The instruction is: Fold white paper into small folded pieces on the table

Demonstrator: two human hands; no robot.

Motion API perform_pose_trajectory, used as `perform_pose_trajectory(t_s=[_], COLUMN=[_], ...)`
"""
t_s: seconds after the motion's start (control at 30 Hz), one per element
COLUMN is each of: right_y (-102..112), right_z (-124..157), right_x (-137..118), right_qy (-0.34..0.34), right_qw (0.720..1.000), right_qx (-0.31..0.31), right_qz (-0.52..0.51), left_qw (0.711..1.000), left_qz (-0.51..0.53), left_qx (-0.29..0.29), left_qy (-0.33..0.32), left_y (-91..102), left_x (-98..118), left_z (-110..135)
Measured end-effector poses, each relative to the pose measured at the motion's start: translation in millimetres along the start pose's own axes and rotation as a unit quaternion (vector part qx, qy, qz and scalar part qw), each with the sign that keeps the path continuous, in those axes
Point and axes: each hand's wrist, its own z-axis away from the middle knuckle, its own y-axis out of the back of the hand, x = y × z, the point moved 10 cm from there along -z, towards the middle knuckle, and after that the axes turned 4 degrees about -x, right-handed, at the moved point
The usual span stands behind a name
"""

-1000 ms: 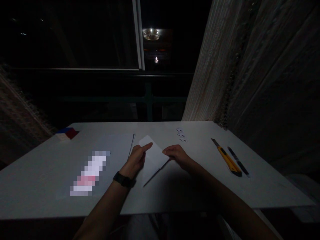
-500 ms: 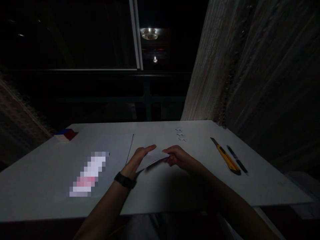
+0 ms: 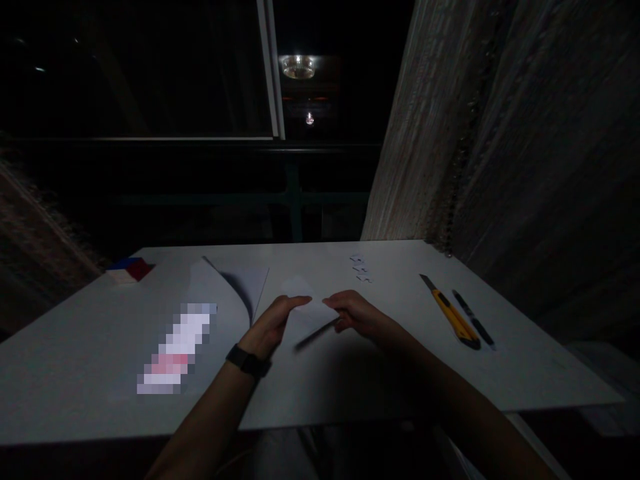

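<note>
Paper piece [image 3: 310, 310] gripped between both hands above the white table [image 3: 350, 387].

The left hand [image 3: 273, 327], with a dark watch [image 3: 247, 361] on its wrist, pinches the small white piece at its left edge, and the right hand [image 3: 357, 313] pinches its right edge; the piece is motion-blurred, so its exact shape is unclear. Just left of the hands lies a stack of sheets [image 3: 235, 287], its top sheet curled upward. Paper scraps [image 3: 361, 269] lie beyond the right hand. A yellow utility knife [image 3: 453, 313] and a dark pen [image 3: 473, 319] lie side by side well to the right. A coloured cube [image 3: 127, 268] sits at the far left corner.
</note>
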Motion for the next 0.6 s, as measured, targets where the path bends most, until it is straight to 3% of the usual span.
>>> perform_pose_trajectory(t_s=[0.07, 0.13, 0.27, 0.43, 0.6], right_y=[6, 9, 13, 20, 4], right_z=[-1, -1, 6, 18, 19], right_x=[-5, -15, -44, -68, -61], right_qy=[0.024, 0.058, 0.145, 0.216, 0.212], right_qw=[0.998, 0.989, 0.934, 0.876, 0.862], right_qx=[0.023, 0.026, 0.031, 0.075, 0.035], right_qz=[0.049, 0.134, 0.325, 0.424, 0.458], left_qw=[0.999, 0.998, 0.997, 0.999, 0.988], left_qz=[0.029, 0.061, 0.071, -0.020, -0.150], left_qx=[-0.021, -0.001, 0.027, -0.017, 0.004], left_qy=[0.026, 0.026, -0.025, -0.038, -0.031], left_y=[-5.0, 0.1, 11.9, 4.8, 0.6], left_x=[-5, -5, 6, 9, 5], left_z=[0, -1, -3, -3, -2])
